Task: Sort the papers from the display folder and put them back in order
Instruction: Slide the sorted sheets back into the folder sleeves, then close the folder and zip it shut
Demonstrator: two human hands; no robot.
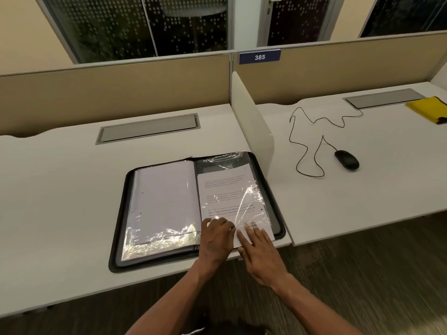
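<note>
Head view looks down on a black zip-edged display folder (121,213) lying open on a white desk (60,201), close to the near edge and just beside a white upright divider panel (251,126). Its left side holds a stack of clear plastic sleeves (164,204) over pale blank-looking sheets, with glare streaking the lower part. On its right side a white printed paper sheet (227,189) with blocks of small dark text sits partly inside a crinkled clear sleeve (251,204); the sheet's bottom edge sticks out toward the person, past the sleeve's opening.

Both hands meet at that lower edge. The left hand (216,238) lies knuckles-up on the sheet near the folder's spine, its fingers curled down onto the paper and sleeve; whether it pinches the sheet or only presses it cannot be told. The right hand (260,247) rests flat with straight, spread fingers, their tips on the sheet's bottom corner, relaxed rather than gripping.

On the neighbouring desk past the divider lie a black corded computer mouse (346,159) and, at the far right, a yellow flat folder (428,108). A blue label reading 385 (259,56) sits on the beige partition.
</note>
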